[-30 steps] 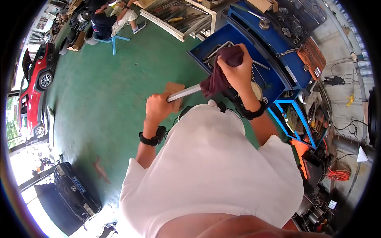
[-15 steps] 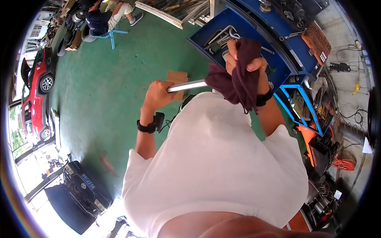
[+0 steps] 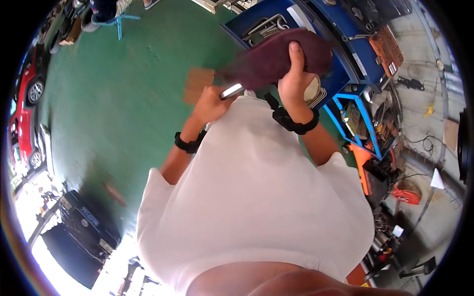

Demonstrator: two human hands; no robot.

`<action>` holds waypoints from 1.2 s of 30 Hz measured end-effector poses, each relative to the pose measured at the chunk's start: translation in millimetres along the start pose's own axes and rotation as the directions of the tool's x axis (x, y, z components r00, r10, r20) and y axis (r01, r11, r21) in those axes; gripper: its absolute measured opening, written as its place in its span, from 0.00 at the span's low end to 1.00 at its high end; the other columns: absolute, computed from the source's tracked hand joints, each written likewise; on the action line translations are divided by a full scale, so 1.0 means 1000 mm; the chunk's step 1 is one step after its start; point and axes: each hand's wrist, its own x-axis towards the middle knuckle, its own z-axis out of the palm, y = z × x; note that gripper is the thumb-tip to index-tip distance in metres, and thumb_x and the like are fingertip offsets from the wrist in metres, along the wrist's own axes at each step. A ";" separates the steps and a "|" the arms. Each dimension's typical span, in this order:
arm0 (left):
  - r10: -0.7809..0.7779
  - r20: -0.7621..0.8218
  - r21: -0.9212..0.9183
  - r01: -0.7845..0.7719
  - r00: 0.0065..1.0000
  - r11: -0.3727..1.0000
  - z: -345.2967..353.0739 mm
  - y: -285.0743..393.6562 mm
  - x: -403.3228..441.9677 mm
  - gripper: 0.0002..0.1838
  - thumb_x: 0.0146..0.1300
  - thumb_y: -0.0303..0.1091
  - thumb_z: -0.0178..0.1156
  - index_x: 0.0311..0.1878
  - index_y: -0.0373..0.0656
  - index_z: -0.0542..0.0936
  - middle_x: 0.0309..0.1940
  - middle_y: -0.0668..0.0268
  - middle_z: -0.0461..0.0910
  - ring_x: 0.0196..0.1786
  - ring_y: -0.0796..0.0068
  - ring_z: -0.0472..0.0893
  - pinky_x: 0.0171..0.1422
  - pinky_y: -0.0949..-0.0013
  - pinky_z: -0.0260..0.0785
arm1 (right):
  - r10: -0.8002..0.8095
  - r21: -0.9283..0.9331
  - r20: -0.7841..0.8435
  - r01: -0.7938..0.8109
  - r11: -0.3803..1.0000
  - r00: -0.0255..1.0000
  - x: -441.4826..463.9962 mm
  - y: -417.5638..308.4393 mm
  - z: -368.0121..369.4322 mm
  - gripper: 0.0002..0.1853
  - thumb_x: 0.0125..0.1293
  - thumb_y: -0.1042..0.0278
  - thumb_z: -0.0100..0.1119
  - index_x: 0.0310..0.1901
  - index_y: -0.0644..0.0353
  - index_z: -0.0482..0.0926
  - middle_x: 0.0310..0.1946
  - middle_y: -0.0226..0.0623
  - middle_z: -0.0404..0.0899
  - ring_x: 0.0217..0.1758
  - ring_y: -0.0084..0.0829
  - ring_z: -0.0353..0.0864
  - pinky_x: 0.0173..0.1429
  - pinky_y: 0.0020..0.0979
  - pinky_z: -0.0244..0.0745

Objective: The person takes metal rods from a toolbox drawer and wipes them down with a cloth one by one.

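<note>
My left hand [image 3: 212, 104] is closed around one end of a flat, shiny silver metal bar [image 3: 231, 91], just beyond the front of my white shirt. A dark maroon cloth [image 3: 269, 59] covers the bar's other end, so its full shape is hidden. My right hand [image 3: 295, 84] grips the cloth, with the thumb pressed on top and the fingers out of sight underneath. The cloth's left end is smeared by motion. Beyond it is an open blue drawer [image 3: 237, 30] with bent metal tools [image 3: 266, 27] inside.
A blue-framed rack [image 3: 358, 123] of tools stands right of my right arm. An orange tool case [image 3: 386, 49] lies on the blue cabinet. A cardboard piece [image 3: 197, 85] is on the green floor [image 3: 123, 98]. A person sits on a blue stool [image 3: 118, 20]; cars are at left.
The cloth, bunched in my right hand before, is now spread out and stretched toward the left. Both hands sit closer together, with less of the bar showing. The whole view has shifted.
</note>
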 end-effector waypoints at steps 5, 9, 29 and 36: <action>-0.163 0.046 -0.053 0.166 0.985 0.985 0.002 0.013 -0.005 0.18 0.63 0.38 0.64 0.26 0.31 0.78 0.13 0.59 0.68 0.17 0.74 0.63 0.24 0.62 0.59 | 0.269 0.051 0.243 -0.289 0.956 0.932 -0.001 -0.004 -0.001 0.11 0.60 0.73 0.66 0.44 0.63 0.79 0.40 0.29 0.79 0.45 0.25 0.76 0.55 0.26 0.68; -0.059 0.025 -0.056 0.060 0.998 0.997 -0.009 0.004 -0.006 0.15 0.62 0.37 0.64 0.30 0.31 0.80 0.14 0.53 0.72 0.17 0.71 0.63 0.25 0.62 0.61 | 0.287 0.080 0.396 -0.345 0.935 0.872 0.024 -0.009 -0.010 0.13 0.54 0.76 0.67 0.43 0.63 0.81 0.39 0.32 0.81 0.43 0.25 0.79 0.53 0.26 0.70; 0.171 0.011 0.063 -0.171 0.985 0.983 -0.016 0.039 -0.020 0.19 0.62 0.36 0.65 0.52 0.36 0.76 0.45 0.55 0.78 0.51 0.58 0.79 0.55 0.64 0.70 | 0.185 0.052 0.652 -0.286 0.957 0.735 0.035 -0.011 0.057 0.14 0.51 0.69 0.71 0.38 0.63 0.80 0.29 0.32 0.81 0.32 0.23 0.81 0.41 0.28 0.77; 0.750 -0.258 0.651 -0.463 0.610 0.601 -0.091 0.114 -0.008 0.25 0.53 0.35 0.68 0.54 0.39 0.75 0.51 0.58 0.77 0.49 0.57 0.80 0.56 0.59 0.71 | -0.095 -0.076 0.928 0.434 0.898 0.360 0.014 0.003 0.044 0.13 0.40 0.64 0.68 0.30 0.52 0.77 0.17 0.32 0.77 0.20 0.42 0.78 0.26 0.39 0.71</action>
